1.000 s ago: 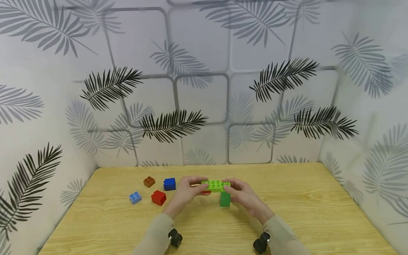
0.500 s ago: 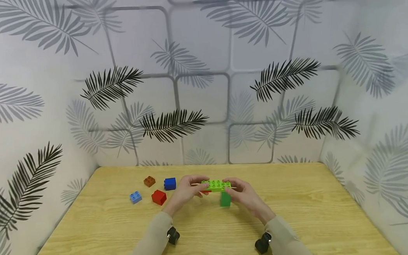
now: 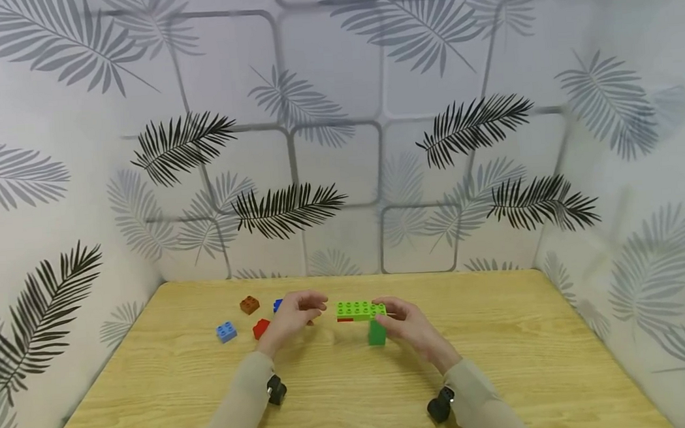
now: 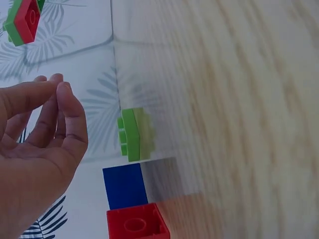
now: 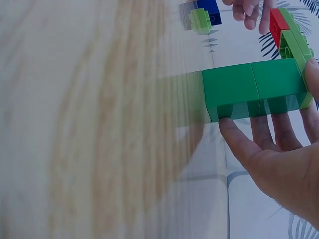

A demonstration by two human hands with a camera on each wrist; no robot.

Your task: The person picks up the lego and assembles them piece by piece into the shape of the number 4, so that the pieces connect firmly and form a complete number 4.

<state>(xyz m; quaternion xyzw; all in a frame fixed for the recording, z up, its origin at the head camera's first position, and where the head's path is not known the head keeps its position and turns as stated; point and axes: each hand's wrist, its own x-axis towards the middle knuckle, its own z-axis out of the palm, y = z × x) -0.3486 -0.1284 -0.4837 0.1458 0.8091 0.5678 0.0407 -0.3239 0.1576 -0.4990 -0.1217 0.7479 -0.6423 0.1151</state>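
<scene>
A toy brick build stands on the table: a long light green building brick lies across the top of two stacked dark green bricks. Under its overhanging left end sits a red brick. My right hand holds the build at its right end, with fingers along the dark green stack. Left of the build, my left hand is apart from it, fingers loosely bent and holding nothing. In the left wrist view a small light green brick stands beyond that hand; the head view hides it.
On the table's left side lie a brown brick, a light blue brick, a red brick and a dark blue brick, the last two partly covered by the left hand. A patterned wall rises behind the wooden table.
My left hand has let go of the long light green brick's left end and moved left, towards the loose bricks. The right hand and the build have stayed in place.
</scene>
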